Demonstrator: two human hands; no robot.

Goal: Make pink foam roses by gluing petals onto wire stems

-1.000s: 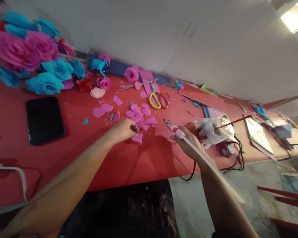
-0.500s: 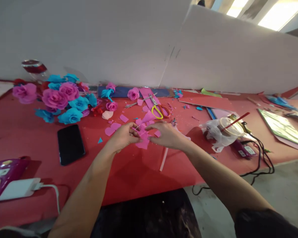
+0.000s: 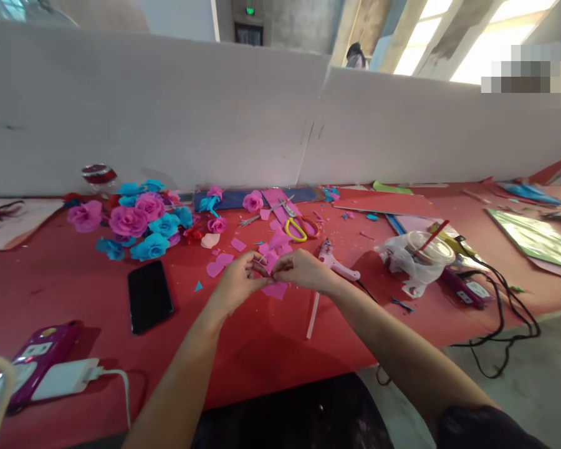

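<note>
My left hand (image 3: 238, 280) and my right hand (image 3: 302, 269) meet over the red table (image 3: 262, 337), fingers pinched together on a small pink paper piece (image 3: 265, 269). A larger pink paper piece (image 3: 275, 290) lies just under them. More pink cut petals (image 3: 222, 262) are scattered behind the hands. A pink glue gun (image 3: 336, 262) lies to the right of my right hand, and a thin white stick (image 3: 312, 315) rests below it.
A black phone (image 3: 148, 296) lies left of the hands. Pink and blue paper roses (image 3: 135, 224) are piled at back left. Yellow and orange scissors (image 3: 297, 227) lie behind. A plastic cup in a bag (image 3: 418, 252), black cables (image 3: 500, 318), and a charger (image 3: 63, 377) sit around.
A second ago my right hand held the glue gun; it now lies on the table. Both hands have come together on the pink piece. The view has tilted upward.
</note>
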